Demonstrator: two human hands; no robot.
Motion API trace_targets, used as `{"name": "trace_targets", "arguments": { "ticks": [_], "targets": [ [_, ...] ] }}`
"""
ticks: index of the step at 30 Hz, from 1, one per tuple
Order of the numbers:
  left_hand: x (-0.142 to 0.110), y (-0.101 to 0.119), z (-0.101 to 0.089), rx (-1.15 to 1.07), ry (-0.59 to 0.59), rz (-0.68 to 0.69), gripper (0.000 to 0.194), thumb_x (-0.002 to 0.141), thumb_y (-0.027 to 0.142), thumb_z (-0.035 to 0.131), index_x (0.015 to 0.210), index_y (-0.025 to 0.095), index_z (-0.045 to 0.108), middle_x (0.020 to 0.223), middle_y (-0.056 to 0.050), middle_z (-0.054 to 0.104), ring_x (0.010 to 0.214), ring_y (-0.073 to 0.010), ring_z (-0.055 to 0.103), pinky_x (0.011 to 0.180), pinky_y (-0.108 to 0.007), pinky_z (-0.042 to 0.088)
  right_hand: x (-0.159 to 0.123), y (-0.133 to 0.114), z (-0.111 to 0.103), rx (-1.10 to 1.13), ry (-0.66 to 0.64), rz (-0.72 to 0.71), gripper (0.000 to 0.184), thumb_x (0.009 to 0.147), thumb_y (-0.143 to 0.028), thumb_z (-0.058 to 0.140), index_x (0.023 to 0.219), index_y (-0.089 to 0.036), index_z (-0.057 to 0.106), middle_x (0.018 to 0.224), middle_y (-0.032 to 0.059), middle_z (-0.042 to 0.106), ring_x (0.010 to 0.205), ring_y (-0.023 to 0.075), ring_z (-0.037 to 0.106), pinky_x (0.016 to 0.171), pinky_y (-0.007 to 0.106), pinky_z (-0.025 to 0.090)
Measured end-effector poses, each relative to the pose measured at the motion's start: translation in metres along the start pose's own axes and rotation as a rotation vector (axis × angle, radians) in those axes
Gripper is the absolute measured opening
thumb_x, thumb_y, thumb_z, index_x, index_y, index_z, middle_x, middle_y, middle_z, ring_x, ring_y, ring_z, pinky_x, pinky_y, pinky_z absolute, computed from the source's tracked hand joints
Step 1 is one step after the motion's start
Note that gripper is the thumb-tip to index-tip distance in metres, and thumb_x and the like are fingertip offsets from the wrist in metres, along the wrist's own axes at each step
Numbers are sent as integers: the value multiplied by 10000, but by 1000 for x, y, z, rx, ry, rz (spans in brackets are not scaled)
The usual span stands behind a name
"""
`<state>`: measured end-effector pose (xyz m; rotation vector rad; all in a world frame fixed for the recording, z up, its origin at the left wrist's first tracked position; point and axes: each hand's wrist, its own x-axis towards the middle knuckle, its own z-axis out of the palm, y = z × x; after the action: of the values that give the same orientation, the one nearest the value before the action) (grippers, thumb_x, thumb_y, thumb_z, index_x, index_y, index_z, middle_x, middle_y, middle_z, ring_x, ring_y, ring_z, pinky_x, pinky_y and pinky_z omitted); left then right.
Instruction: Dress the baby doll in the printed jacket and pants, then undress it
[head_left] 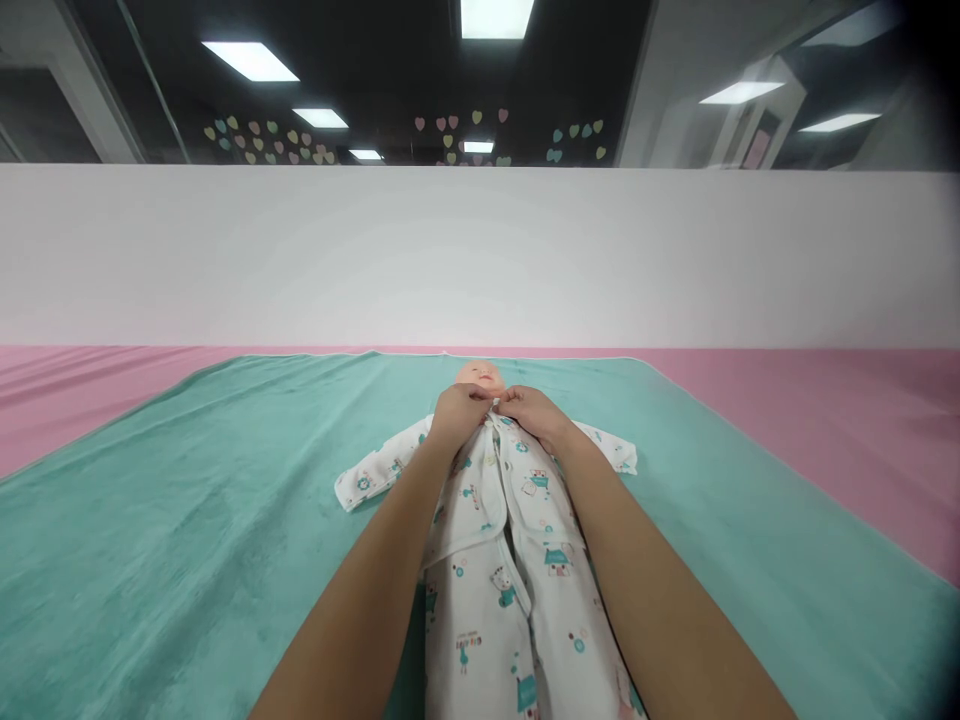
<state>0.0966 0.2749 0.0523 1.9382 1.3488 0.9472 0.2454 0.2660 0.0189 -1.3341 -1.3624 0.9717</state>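
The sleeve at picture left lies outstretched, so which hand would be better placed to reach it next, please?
Probably the left hand: it is at the collar, nearer that sleeve, while the right hand is across the front opening.

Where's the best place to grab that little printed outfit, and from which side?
The outfit lies front up, parted down the middle, so I'd pinch its two front edges at their top, coming from above, one hand per side. That's where the left hand and right hand appear to grip it.
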Motion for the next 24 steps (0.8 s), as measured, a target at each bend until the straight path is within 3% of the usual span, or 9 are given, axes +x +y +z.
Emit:
{"name": "trace_targets", "arguments": {
  "ticks": [6,10,16,21,24],
  "targets": [
    [3,-3,2,28,31,30,141,724,193,562,755,167,697,858,-66,703,849,-198,602,769,-268,421,0,0,0,30,12,28,148,566,-260,630,658,-175,551,530,-67,473,496,83,401,469,211,287],
    [1,-4,1,-13,22,13,147,738,191,549,772,161,688,804,-59,699,776,-179,611,732,-260,436,-2,-2,-2,75,-38,66,150,571,-267,642,636,-175,542,504,-63,470,465,83,397,447,214,286],
    [-5,-2,-2,-99,-2,-16,240,746,192,514,956,167,629,713,-17,668,576,-125,576,574,-223,440,-5,-5,-5,145,-88,111,163,570,-263,657,603,-177,522,472,-65,447,424,75,382,414,212,283],
    [0,-2,0,-95,28,-2,206,677,188,605,881,193,629,841,-21,675,796,-161,599,717,-242,431,-3,-2,-4,163,-84,107,141,574,-248,657,627,-176,548,480,-63,448,414,69,361,394,206,261],
    [2,-3,2,-101,40,-12,190,669,150,590,853,187,615,806,-20,666,805,-168,592,729,-253,422,-1,2,-4,164,-77,101,147,573,-249,666,639,-175,557,488,-62,457,422,72,373,403,207,278]
  ]
}}
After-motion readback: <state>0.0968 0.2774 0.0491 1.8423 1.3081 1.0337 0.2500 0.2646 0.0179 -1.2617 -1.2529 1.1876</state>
